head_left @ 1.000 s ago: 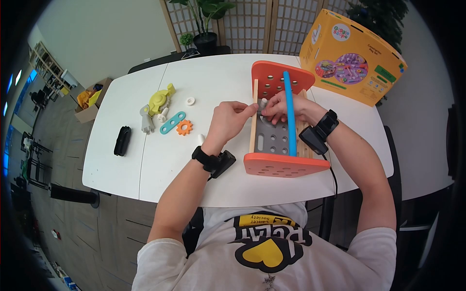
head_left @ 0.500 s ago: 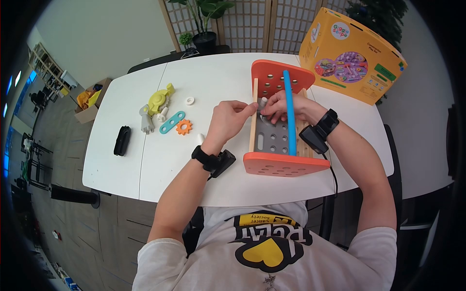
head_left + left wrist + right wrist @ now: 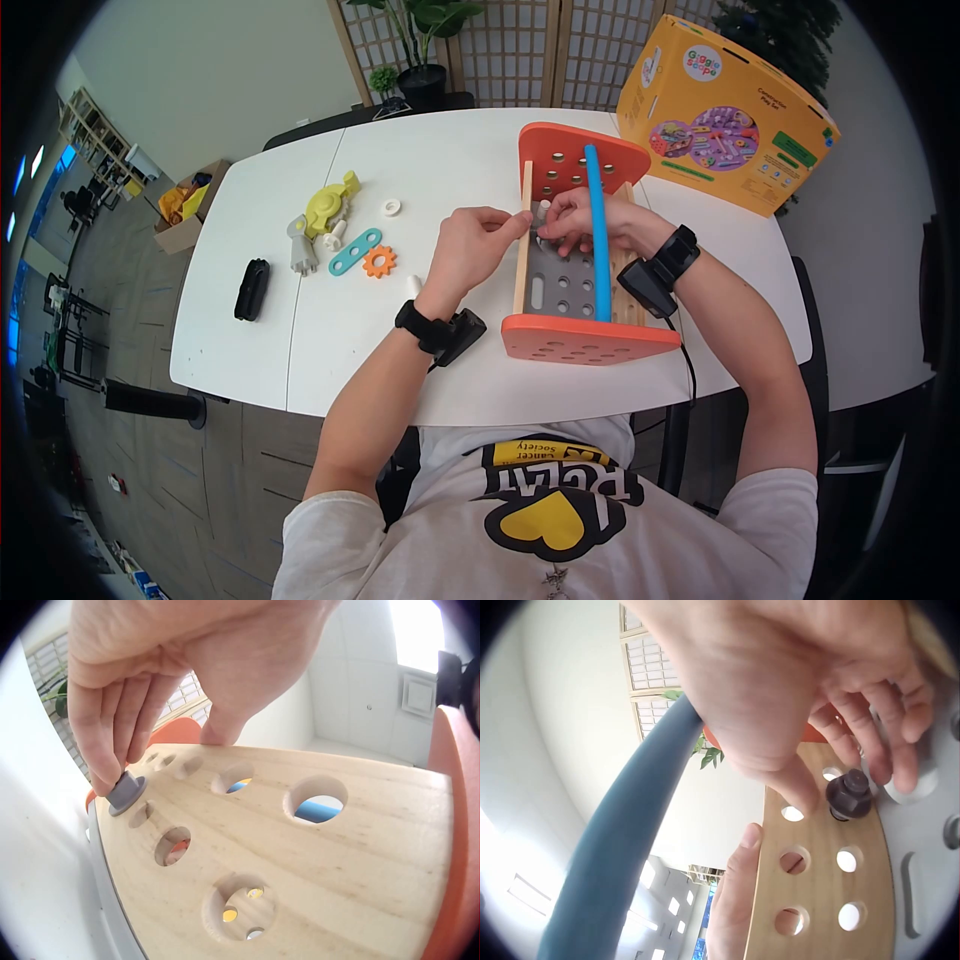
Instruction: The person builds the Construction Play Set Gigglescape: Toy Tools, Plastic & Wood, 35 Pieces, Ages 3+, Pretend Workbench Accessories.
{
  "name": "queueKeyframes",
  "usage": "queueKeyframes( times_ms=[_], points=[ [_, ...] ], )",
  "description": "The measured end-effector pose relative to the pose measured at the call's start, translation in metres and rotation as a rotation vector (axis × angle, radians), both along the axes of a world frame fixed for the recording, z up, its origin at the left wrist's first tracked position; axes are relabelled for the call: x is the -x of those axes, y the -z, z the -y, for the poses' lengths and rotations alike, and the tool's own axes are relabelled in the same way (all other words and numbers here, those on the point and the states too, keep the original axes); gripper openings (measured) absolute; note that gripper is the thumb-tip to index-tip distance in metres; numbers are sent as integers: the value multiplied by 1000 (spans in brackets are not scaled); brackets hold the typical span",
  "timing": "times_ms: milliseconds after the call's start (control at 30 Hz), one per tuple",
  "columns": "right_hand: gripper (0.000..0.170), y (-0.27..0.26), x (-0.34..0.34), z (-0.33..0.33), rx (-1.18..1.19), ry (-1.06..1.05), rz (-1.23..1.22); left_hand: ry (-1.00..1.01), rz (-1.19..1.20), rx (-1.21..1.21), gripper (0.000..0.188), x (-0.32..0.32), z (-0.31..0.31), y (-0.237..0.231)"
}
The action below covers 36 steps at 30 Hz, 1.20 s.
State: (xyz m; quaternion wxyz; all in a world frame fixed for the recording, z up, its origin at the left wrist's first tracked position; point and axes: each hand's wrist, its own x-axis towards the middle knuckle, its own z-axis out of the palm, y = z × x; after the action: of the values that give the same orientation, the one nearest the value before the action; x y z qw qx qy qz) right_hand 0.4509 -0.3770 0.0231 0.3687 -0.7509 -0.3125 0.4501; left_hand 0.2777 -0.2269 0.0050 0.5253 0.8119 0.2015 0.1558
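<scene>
On the pale wooden panel (image 3: pixel 821 877), a dark, six-sided nut (image 3: pixel 849 795).

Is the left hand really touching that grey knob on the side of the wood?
Touching. The left wrist view shows it: fingertips of the left hand meet the top end of the grey knob, with no gap between them.

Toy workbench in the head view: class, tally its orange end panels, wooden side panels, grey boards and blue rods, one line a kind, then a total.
Orange end panels: 2
Wooden side panels: 2
Grey board: 1
Blue rod: 1
Total: 6
</scene>
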Motion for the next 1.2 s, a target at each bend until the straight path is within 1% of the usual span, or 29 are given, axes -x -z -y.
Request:
queueKeyframes(
  times_ms=[100,200,300,333,400,500,600,700,800,900,1000,1100,1200],
  points=[
    [33,5,-8,-1,6,-116,45,1,5,-3,53,0,0,0],
    [31,1,-4,-2,76,-127,-11,-3,6,5,53,-1,0,2],
    [31,-9,5,-5,184,-32,-73,-5,1,5,53,-1,0,1],
    [32,-10,6,-4,181,-6,-70,-6,2,2,53,-1,1,1],
    [35,-12,7,-5,172,44,-65,-4,2,-1,53,-1,1,0],
    [41,-8,7,-3,43,44,7,-3,2,-2,53,1,1,-1],
    [40,5,-3,-1,-42,-110,36,3,-3,-6,53,1,1,-2],
    [39,11,-9,-2,-26,-185,42,12,-45,-10,52,2,2,-7],
    [34,4,-7,-4,122,-143,-61,3,-41,-13,52,1,2,-6],
    [33,-7,2,-6,213,-26,-62,-9,-18,-15,52,-1,2,-1],
    [31,-13,6,-7,150,76,-88,-6,-8,-9,52,-1,1,0],
    [28,-2,-1,-2,48,-72,-28,-3,-1,-10,52,-1,1,0],
    [27,6,-6,-2,-5,-170,32,-10,0,-11,52,-1,2,0]
  ],
)
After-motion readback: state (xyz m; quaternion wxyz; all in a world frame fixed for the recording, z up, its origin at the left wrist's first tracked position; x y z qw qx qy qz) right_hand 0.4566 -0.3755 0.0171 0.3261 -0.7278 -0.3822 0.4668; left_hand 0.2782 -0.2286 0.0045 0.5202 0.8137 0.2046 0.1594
